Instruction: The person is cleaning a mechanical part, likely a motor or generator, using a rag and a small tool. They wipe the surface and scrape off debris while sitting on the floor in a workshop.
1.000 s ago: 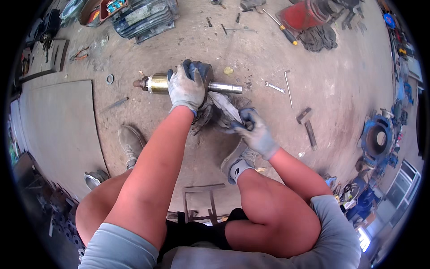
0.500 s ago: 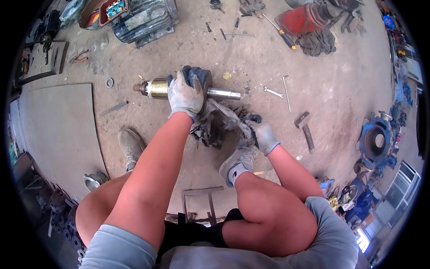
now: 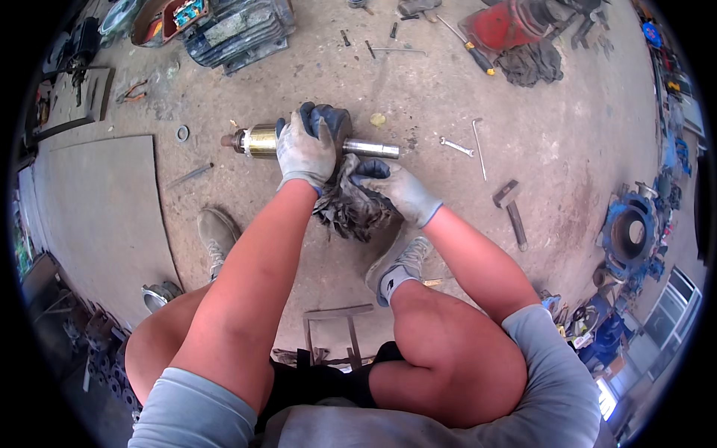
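Note:
A motor rotor (image 3: 261,142) lies crosswise on the concrete floor, its bare steel shaft pointing right and its bearing end to the left. My left hand (image 3: 306,149), in a grey glove with dark fingertips, is wrapped over the dark middle of the rotor. Just below the shaft, my right hand (image 3: 399,188), gloved alike, is closed on a crumpled grey rag (image 3: 351,205). The rag bunches up against the underside of the rotor and trails toward my shoes. Part of the rotor is hidden beneath my left hand.
Right of the shaft lie a wrench (image 3: 457,147), a thin rod (image 3: 479,149) and a hammer (image 3: 511,215). Farther off are a finned motor housing (image 3: 239,37), a screwdriver (image 3: 478,58) and a red machine part (image 3: 500,28). A flat sheet (image 3: 104,209) covers floor at left.
My right hand has moved up and left with the rag, bringing it close under the shaft. The stretched rag is now bunched. My left hand stays on the rotor.

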A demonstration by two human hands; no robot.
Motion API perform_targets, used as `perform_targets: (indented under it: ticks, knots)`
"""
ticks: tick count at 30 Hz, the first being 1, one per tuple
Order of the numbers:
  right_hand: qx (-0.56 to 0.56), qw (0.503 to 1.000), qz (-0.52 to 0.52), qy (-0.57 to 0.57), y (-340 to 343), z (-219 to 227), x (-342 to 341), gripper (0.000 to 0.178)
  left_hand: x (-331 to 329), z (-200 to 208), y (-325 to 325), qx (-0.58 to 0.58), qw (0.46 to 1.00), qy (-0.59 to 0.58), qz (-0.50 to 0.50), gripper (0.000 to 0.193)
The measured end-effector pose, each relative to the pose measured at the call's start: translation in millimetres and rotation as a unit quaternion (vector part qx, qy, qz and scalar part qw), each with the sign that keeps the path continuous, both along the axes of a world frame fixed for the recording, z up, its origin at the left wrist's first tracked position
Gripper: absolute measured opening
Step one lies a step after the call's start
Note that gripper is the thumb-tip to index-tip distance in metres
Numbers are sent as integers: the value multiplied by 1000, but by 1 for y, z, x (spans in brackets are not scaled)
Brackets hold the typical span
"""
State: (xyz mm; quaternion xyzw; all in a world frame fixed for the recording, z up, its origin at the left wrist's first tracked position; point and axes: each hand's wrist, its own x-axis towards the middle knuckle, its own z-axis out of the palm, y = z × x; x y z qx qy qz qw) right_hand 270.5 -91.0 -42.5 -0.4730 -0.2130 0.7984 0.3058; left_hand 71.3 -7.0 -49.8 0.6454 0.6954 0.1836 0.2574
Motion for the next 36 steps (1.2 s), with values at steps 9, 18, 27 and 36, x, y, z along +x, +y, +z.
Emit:
perform_targets:
  ticks: [9, 18, 27, 36]
  knots:
    - [-154, 964, -217, -15, 5, -7, -55, 23, -2, -5, -1, -10, 1000, -4, 1, 44]
    - [-124, 940, -302, 99, 3, -52, -67, 10, 9, -3, 0, -13, 1000, -4, -6, 45]
    - [-145, 917, -357, 104, 4, 0, -80, 14, 2, 1, 0, -41, 999, -5, 7, 44]
    - [-137, 942, -305, 8, 9, -1, -78, 11, -2, -6, -1, -14, 1000, 4, 4, 45]
